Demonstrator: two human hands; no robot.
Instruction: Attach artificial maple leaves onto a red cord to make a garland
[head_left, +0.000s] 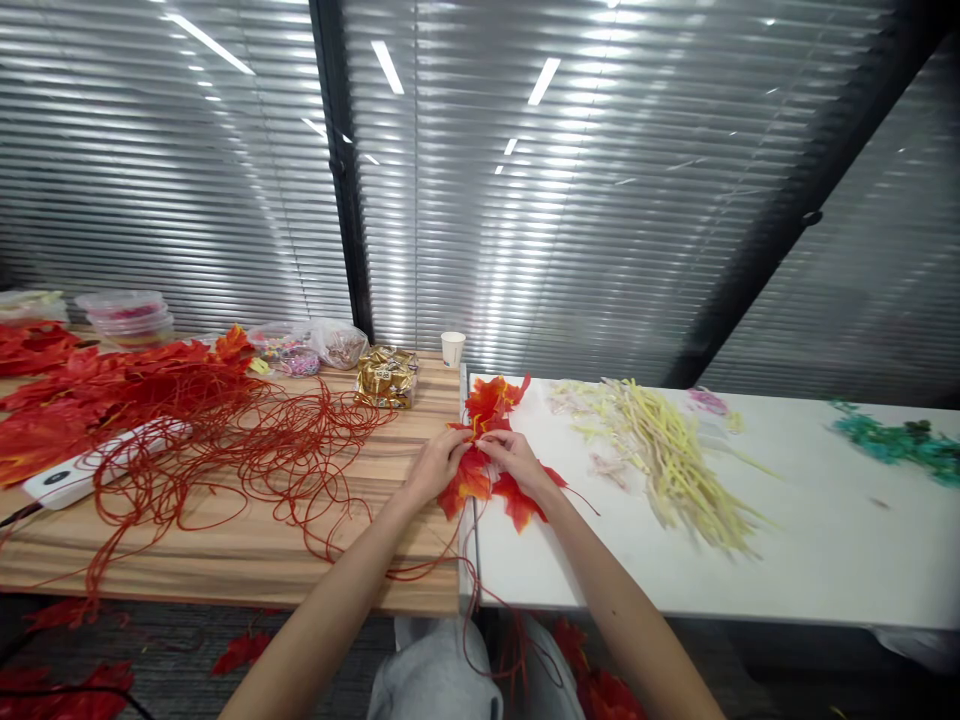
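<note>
Over the seam between two tables, my left hand [441, 462] and my right hand [519, 460] meet with fingertips pinched close together. Between them lie red-orange artificial maple leaves [496, 400], and both hands grip the leaves where they join. Some leaves fan out beyond my fingers, others under my palms. A thin red cord [581, 497] trails out to the right of the leaves, and more strands hang over the table edge toward my lap. My fingers hide the exact pinch point.
On the wooden table [420, 590] lie tangled red cord [300, 440], a heap of maple leaves [150, 375], a white power strip [112, 460], a gold packet [386, 376] and a paper cup [453, 348]. The white table [810, 570] bears yellow strips [675, 460] and teal foliage [900, 445].
</note>
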